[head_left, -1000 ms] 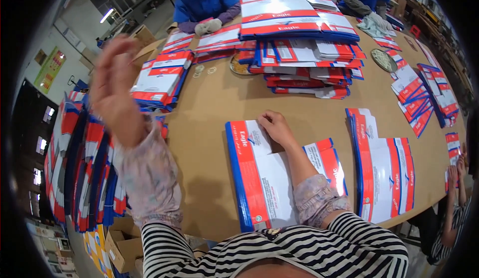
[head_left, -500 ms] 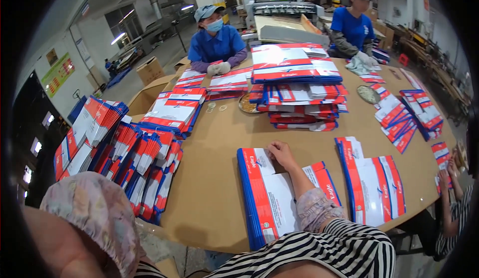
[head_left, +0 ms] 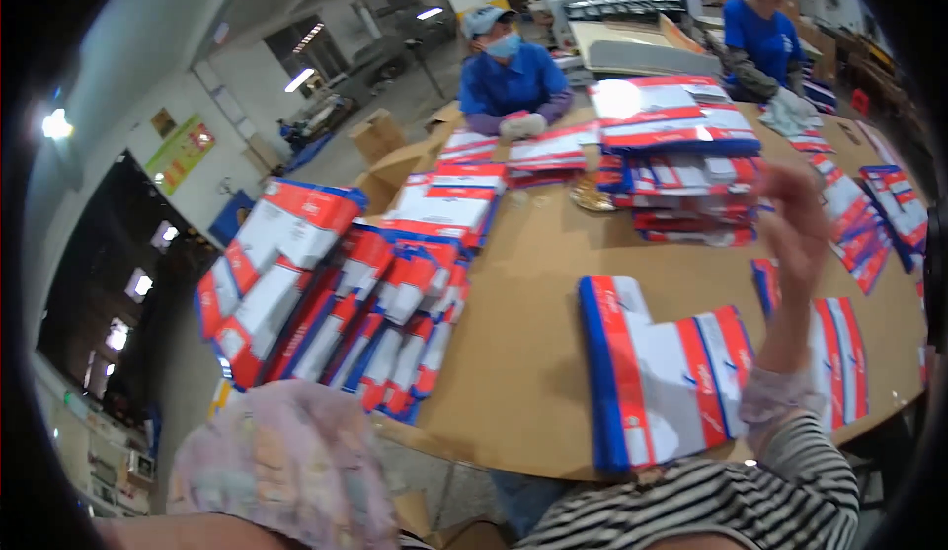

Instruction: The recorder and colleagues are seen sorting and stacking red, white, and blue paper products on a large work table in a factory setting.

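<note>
The right hand [head_left: 795, 219] is raised off the surface [head_left: 533, 283], blurred, its grip released and holding nothing. Below it, at the near edge, lies the stack of flat red, white and blue envelopes [head_left: 662, 377], squared up, with a second stack [head_left: 839, 353] just right of it. The left hand is out of view; only its patterned sleeve [head_left: 281, 471] shows at the near left, beside the slanted rows of envelopes [head_left: 365, 323] standing off the surface's left edge. Judging by this, the step is between sheets: one stack settled, the hand free. A next move would call for lowering onto the near stack without skewing it
</note>
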### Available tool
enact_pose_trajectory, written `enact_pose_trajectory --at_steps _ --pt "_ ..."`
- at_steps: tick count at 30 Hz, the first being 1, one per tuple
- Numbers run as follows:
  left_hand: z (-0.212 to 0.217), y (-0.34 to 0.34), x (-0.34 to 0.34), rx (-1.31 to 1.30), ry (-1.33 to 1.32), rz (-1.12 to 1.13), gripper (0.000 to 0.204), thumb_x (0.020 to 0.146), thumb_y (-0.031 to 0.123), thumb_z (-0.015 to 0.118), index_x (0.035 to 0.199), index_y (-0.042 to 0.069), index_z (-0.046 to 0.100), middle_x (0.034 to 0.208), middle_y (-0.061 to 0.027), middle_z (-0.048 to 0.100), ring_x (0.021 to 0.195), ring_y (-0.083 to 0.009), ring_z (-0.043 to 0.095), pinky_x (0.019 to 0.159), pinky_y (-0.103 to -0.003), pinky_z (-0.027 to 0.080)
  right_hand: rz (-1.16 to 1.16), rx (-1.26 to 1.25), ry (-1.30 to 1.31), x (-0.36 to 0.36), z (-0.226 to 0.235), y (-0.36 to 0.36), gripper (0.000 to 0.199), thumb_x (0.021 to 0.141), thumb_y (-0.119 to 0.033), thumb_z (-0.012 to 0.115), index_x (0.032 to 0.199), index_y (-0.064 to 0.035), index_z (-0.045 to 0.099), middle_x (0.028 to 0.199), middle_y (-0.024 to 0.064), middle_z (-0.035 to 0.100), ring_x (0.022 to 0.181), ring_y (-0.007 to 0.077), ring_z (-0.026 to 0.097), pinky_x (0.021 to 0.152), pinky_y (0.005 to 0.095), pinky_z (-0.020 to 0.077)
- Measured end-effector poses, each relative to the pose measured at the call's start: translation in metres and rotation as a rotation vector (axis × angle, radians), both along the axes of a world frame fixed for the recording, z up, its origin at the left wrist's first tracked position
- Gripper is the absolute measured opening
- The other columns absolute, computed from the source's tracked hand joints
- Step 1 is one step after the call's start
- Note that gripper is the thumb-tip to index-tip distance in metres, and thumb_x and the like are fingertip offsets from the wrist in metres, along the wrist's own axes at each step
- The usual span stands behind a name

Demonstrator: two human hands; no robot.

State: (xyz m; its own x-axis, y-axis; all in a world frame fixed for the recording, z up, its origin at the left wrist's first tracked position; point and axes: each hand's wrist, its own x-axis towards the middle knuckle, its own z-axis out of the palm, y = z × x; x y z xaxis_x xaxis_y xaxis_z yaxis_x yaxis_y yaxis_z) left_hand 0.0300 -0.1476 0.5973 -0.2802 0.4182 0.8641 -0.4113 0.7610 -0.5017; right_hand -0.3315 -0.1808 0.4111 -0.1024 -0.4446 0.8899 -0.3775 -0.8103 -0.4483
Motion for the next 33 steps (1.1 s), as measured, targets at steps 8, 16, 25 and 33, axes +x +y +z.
enact_pose_trajectory --at_steps 8,16,25,33 --pt "-0.012 -0.026 -0.008 -0.136 0.117 0.001 0.07 0.083 0.037 0.065 0.134 -0.002 0.038 0.131 -0.0215 0.049 0.121 -0.0352 0.049 0.102 -0.043 0.039 -0.112 -0.773 0.23 -0.039 0.076 0.015 0.056 0.091 -0.032 0.057 0.127 0.0088 0.044 0.118 0.0172 0.053 0.108 0.0291 0.054 0.09 0.0383 0.0444" --pt "-0.107 -0.063 -0.052 0.235 0.209 -0.123 0.069 0.083 0.034 0.065 0.133 -0.005 0.038 0.132 -0.0225 0.048 0.122 -0.0348 0.047 0.104 -0.043 0.036 -0.258 -0.669 0.247 -0.051 0.012 0.056 0.058 0.091 -0.034 0.057 0.127 0.0097 0.043 0.121 0.0186 0.052 0.111 0.031 0.053 0.089 0.0389 0.0454" --pt "-0.17 -0.043 -0.075 0.62 0.139 -0.169 0.067 0.083 0.03 0.065 0.132 -0.008 0.039 0.132 -0.0236 0.047 0.123 -0.0344 0.046 0.107 -0.042 0.033 -0.43 -0.582 0.111 0.0 0.021 0.068 0.061 0.091 -0.036 0.057 0.127 0.0107 0.042 0.124 0.0203 0.051 0.113 0.0332 0.052 0.088 0.0397 0.0465" --pt "-0.393 -0.094 -0.09 1.585 0.169 -0.018 0.071 0.083 0.025 0.07 0.136 -0.006 0.036 0.137 -0.0244 0.04 0.13 -0.0341 0.037 0.109 -0.042 0.028 -0.302 0.22 -0.17 -0.005 -0.085 -0.012 0.029 0.092 -0.01 0.053 0.12 0.0 0.055 0.111 0.0091 0.059 0.095 0.015 0.056 0.082 0.0276 0.0454"
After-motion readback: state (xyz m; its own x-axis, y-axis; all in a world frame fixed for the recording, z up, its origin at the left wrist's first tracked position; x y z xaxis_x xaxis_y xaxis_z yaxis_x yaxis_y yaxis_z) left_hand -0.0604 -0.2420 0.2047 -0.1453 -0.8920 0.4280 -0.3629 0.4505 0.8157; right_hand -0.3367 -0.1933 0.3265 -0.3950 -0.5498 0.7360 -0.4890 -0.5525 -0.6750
